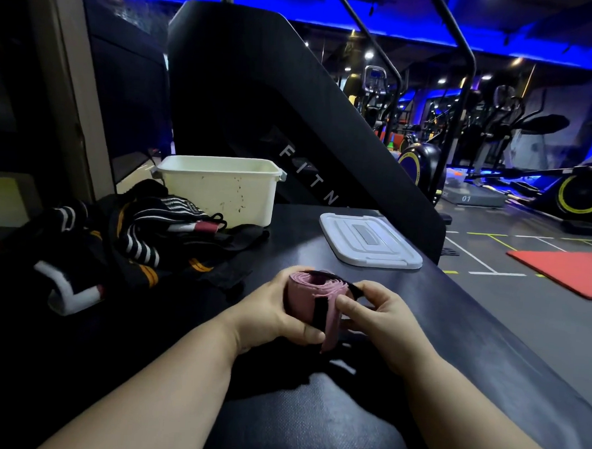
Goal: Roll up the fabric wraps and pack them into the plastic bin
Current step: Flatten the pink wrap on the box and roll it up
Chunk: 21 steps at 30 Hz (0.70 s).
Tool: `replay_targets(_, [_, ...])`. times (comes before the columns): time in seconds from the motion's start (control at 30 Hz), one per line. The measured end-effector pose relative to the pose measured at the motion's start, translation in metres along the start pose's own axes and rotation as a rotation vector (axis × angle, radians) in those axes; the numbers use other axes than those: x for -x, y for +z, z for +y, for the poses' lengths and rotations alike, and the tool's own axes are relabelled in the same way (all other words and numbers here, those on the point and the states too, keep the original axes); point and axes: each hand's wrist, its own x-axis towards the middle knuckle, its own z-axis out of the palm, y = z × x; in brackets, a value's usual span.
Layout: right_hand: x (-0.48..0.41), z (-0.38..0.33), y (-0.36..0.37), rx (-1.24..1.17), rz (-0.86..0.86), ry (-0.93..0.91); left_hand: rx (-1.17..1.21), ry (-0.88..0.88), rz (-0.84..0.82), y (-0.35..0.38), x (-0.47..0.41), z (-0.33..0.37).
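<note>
Pink wrap [304,297] is rolled into a fat coil and held just above the near middle of the worktop [453,335], between both hands. Left hand [276,312] is curled round the coil's left side, thumb across the lower front. Right hand [375,314] pinches the right side, thumb on the front beside the black strip [319,311], fingers behind. A short pink tail hangs off the bottom, so my guess is the roll isn't closed off yet. Plastic bin [221,189] sits at the far left of the worktop, open. I can't see whether anything is inside. Its lid [369,240] lies flat near the far right edge. The pile of unrolled wraps [132,236] is along the left edge, touching the bin's front wall. Handling, as a judgement: light, soft, springy fabric with no stiffness, so the coil will unwind if pressure drops. Grip across the outer face, with a thumb on the loose end or the black strip (probably the fastener), rather than by the open ends where layers can telescope out. Not fragile or slippery, so a firm squeeze is fine.
</note>
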Motion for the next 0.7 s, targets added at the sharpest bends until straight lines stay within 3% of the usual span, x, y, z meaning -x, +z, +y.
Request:
replay_targets(0.23, [0.001, -0.004, 0.001, 0.004, -0.002, -0.084, -0.092, 0.007, 0.084, 0.006, 0.001, -0.001])
replay_targets(0.4, [-0.001, -0.005, 0.006, 0.361, 0.151, -0.251, -0.168, -0.007, 0.187, 0.011, -0.004, -0.001])
replay_targets(0.53, [-0.002, -0.001, 0.01, 0.442, 0.251, -0.367, -0.175, -0.025, 0.221, 0.014, -0.005, 0.0])
replay_targets(0.7, [-0.002, -0.003, 0.01, 0.273, 0.15, -0.223, -0.186, -0.025, 0.226, 0.016, -0.004, 0.0])
